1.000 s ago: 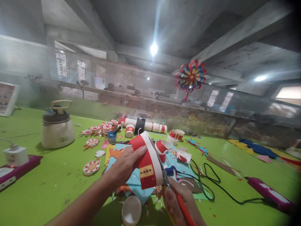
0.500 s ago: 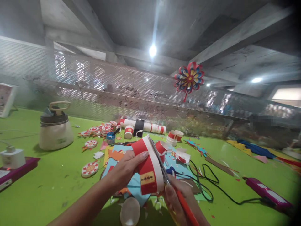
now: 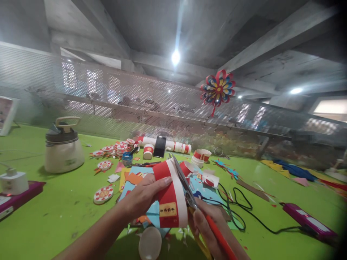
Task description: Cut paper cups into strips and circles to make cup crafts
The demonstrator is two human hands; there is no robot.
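My left hand (image 3: 151, 191) pinches a curved red and white paper cup piece (image 3: 169, 196) between thumb and fingers, with its gold label low on the red part. My right hand (image 3: 210, 220) is closed round the red and yellow handles of a pair of scissors (image 3: 187, 184). The metal blades point up and away along the white right edge of the piece, their tips a little apart near its top. A round translucent cup base (image 3: 150, 243) lies below my left hand. Blue paper sheets (image 3: 154, 213) and scraps lie under the hands.
A large kettle-like bottle (image 3: 63, 150), round red and white paper pieces (image 3: 103, 195) and a blue jar (image 3: 127, 158) are on the left. A phone (image 3: 159, 147) leans on a cup roll (image 3: 177, 146). Black cable (image 3: 260, 223) runs right to a purple power strip (image 3: 309, 221).
The scissor blades have opened wider, and a thin white strip near their tips has gone from view. The cup piece has turned slightly and its lower edge sits lower.
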